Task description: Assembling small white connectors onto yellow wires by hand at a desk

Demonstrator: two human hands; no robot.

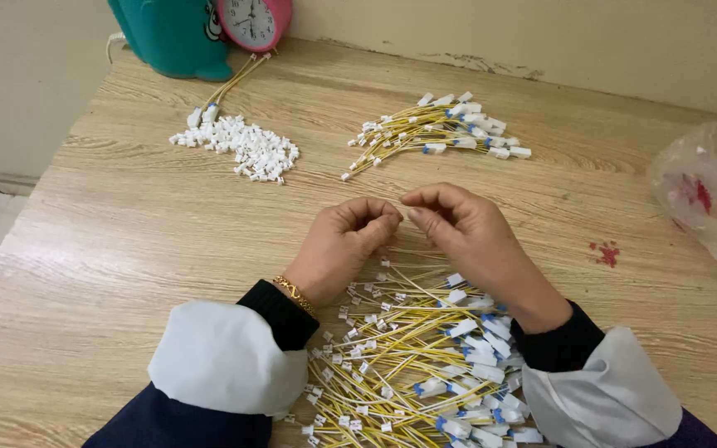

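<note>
My left hand and my right hand meet at the middle of the wooden table, fingertips pinched together on a thin yellow wire that barely shows between them. Right below my hands lies a large pile of yellow wires with white and blue connectors, spreading toward the near edge. A smaller bundle of the same wires lies farther back. A heap of small white plastic connectors sits at the back left.
A teal object and a pink round clock stand at the back left against the wall. A crumpled clear plastic bag lies at the right edge. A red stain marks the wood nearby.
</note>
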